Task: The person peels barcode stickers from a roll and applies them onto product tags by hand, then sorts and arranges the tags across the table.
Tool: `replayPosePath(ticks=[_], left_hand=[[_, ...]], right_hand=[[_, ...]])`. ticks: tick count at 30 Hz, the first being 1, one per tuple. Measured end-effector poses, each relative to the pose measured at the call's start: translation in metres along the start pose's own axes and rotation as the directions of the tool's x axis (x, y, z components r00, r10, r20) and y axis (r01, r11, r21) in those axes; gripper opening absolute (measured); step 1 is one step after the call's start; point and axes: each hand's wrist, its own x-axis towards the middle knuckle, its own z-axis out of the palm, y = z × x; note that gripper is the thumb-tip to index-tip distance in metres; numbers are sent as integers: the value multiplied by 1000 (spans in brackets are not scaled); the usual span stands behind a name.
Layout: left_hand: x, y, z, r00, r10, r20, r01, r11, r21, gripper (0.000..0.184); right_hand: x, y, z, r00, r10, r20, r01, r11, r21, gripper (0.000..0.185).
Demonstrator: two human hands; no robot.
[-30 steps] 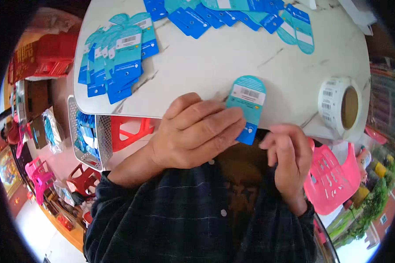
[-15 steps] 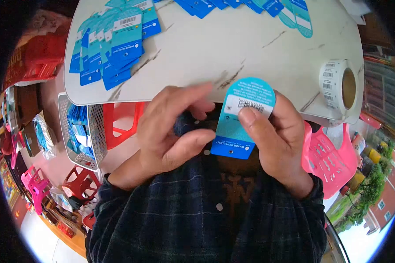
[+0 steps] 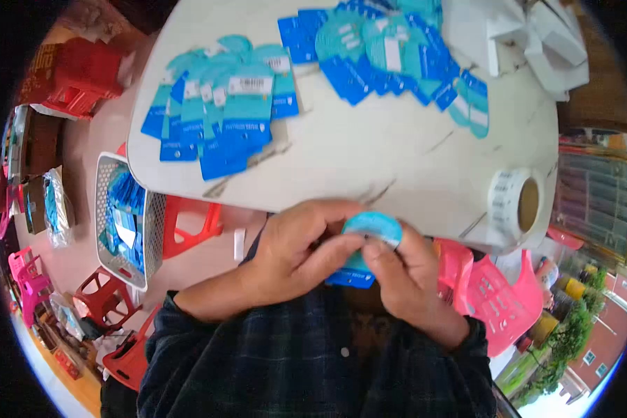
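Between both hands is a teal and blue hang tag (image 3: pixel 373 226) with a rounded top, held just off the table's near edge. My left hand (image 3: pixel 303 247) pinches it from the left, its thumb pressed over the label area. From the other side my right hand (image 3: pixel 404 268) grips the tag, thumb on its face beside the left thumb. The thumbs cover most of the tag's middle. A pile of similar tags (image 3: pixel 247 104) with barcode stickers lies on the table at left, and a second group of tags (image 3: pixel 390 56) lies at the far middle.
On the white marbled table (image 3: pixel 369 157), a roll of barcode labels (image 3: pixel 515 205) stands at right. A white perforated basket (image 3: pixel 153 237) full of tags is at left. Red stool (image 3: pixel 188 226) and pink chair (image 3: pixel 501 299) flank me. White paper-like pieces (image 3: pixel 543 49) lie at far right.
My left hand has closed onto the tag; before, it was spread beside it. Both hands and the tag sit lower in view, and the view has shifted to show more of the table's far side.
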Motion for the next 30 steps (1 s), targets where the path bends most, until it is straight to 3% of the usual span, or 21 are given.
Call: replayPosePath(ticks=[2,7,10,12,14,15,17,23,28,30], left_hand=[[2,-1,-1,999,30,12,-31,993,111,27],[10,-1,-10,980,180,-82,-163,969,187,24],[9,-1,-31,936,251,-245,-105,867,488,23],[11,4,-52,900,232,-369,2,845,535,22],[20,8,-73,834,356,-422,41,723,690,22],[25,9,-80,832,359,-423,41,721,692,22],[34,12,-94,763,332,-554,183,712,678,22],[47,-5,-119,722,416,-553,277,559,782,21],[38,-7,-104,689,526,-499,116,599,792,22],[35,-6,-96,733,543,-409,74,535,842,23]], right_hand=[[0,6,1,1000,-7,-1,7,999,-45,19],[7,3,-4,998,35,53,-28,989,-142,18],[11,6,-9,999,-49,-2,48,979,-199,17],[13,8,-14,991,-121,-59,102,963,-251,16],[15,10,-19,987,-130,-98,101,961,-259,15],[16,12,-21,981,-137,-139,96,960,-264,15],[18,14,-27,965,-146,-220,83,958,-273,14],[42,22,-56,885,-271,-378,112,913,-391,16],[60,20,-85,835,-289,-468,4,854,-520,20],[68,25,-92,799,-403,-447,48,783,-620,25]])
